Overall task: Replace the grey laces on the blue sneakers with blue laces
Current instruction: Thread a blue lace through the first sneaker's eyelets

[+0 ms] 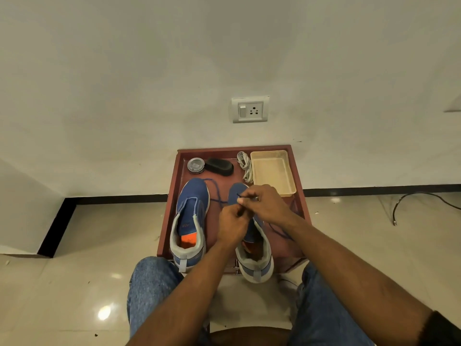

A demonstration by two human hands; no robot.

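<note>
Blue lace [217, 193], both hands pinching, R sneaker [252, 236]

On the tabletop [298, 176] stood two blue sneakers [191, 221] [254, 248], one blue lace [216, 193], one bundle of grey laces [245, 167], one beige tray [289, 171], one round tin [195, 165] and one black brush [220, 166]. Two hands [232, 224] [265, 204] worked there.

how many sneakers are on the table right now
2. The left sneaker stands uncovered on the left of the red table, no lace in it. The right sneaker sits beside it, its middle hidden under both hands.
</note>
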